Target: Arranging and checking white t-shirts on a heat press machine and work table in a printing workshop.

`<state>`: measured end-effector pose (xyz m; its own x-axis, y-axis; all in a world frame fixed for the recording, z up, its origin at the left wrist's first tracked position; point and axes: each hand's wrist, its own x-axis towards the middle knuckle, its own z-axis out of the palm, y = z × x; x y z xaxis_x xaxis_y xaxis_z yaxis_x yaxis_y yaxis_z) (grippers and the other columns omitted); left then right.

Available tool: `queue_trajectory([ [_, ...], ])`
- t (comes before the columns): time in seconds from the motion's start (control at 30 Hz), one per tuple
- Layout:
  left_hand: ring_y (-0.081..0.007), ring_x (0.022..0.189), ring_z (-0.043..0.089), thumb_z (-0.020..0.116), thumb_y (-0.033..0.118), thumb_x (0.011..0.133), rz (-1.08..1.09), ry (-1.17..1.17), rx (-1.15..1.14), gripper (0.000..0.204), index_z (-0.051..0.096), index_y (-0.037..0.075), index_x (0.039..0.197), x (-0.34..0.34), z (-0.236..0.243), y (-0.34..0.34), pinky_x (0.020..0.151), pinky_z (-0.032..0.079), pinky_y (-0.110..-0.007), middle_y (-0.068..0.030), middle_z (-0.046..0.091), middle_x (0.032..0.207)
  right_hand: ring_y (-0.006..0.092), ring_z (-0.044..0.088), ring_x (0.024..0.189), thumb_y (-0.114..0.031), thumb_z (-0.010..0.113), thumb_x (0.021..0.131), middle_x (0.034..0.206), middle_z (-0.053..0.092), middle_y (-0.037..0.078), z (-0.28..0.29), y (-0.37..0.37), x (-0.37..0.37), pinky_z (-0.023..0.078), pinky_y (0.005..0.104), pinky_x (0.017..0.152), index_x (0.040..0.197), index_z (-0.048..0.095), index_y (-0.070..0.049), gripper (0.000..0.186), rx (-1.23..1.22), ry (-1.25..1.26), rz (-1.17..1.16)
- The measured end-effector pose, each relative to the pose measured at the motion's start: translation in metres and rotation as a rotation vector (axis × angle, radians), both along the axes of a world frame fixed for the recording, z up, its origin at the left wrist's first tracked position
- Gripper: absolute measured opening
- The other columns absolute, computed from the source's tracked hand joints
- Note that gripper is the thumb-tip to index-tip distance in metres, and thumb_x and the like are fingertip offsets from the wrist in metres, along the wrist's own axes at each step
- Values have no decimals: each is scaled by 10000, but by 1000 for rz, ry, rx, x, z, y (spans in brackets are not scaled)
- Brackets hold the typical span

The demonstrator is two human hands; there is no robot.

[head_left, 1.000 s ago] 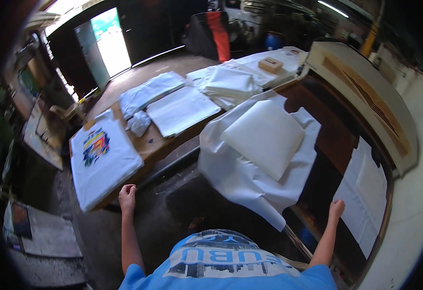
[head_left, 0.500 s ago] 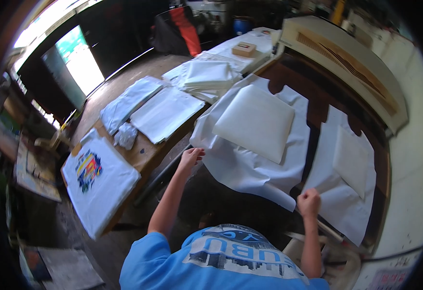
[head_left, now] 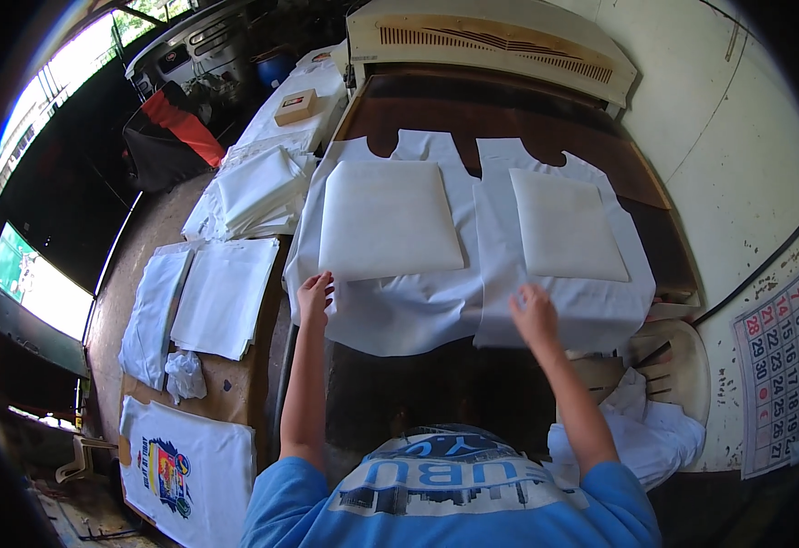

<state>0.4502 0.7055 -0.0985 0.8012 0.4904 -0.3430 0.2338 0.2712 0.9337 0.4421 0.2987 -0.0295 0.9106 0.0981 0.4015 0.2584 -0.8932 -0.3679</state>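
Observation:
Two white cut garment panels lie side by side on the brown bed (head_left: 473, 105) of a press-like machine. Each bears a pale squarish sheet: a larger sheet (head_left: 390, 221) on the left panel (head_left: 418, 315), a smaller sheet (head_left: 570, 224) on the right panel (head_left: 578, 303). My left hand (head_left: 314, 298), fingers loosely bent and apart, is by the left panel's near left edge, close to the larger sheet's corner. My right hand (head_left: 536, 316), slightly blurred, hovers over or touches the right panel's near part, fingers apart. Both panels' lower edges hang over the bed's front.
A side table (head_left: 228, 388) on the left carries stacked white cloth (head_left: 258, 187), flat white sheets (head_left: 226, 297), a printed white shirt (head_left: 189, 466) and a small box (head_left: 296, 107). A cream machine hood (head_left: 500, 36) stands behind. White cloth (head_left: 651, 434) lies on a chair (head_left: 687, 365) at right.
My view has turned to the right. My right hand has let go of the left panel's near right corner and moved over the right panel. The left panel now lies flatter.

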Motion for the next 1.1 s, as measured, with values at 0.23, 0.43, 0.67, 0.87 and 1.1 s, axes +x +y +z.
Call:
queue_trajectory([
  [0.23,-159,649,559,600,288,768,87,95,358,323,616,-4,906,9,-14,11,585,433,-299,-92,613,746,305,554,851,-173,619,717,914,531,157,-17,-13,80,478,381,727,854,526,-8,234,-369,44,-291],
  [0.43,-146,595,551,651,228,719,62,52,423,249,636,-10,790,-8,-9,12,561,427,-295,-85,612,677,286,551,862,-31,505,761,918,541,157,-14,-22,93,485,338,740,863,543,20,120,-506,125,-223],
  [0.67,-92,567,554,614,192,785,12,-160,58,166,600,29,806,-97,-3,-56,480,389,-222,-13,589,687,308,538,813,-8,470,732,847,519,154,15,57,60,473,376,683,783,497,6,60,-261,-232,300],
  [0.87,-114,626,577,578,149,816,73,-161,-58,162,593,-9,846,-157,7,-114,610,484,-221,-45,597,742,320,540,784,21,459,698,823,499,151,11,153,-19,471,388,664,766,478,-2,75,-214,-25,750],
  [1.1,-135,668,600,553,182,835,194,-240,-281,237,586,-35,923,-168,22,-135,641,510,-244,-85,612,791,231,559,745,-44,507,703,763,514,108,3,174,-64,483,313,631,739,516,-11,50,-255,-110,1143],
])
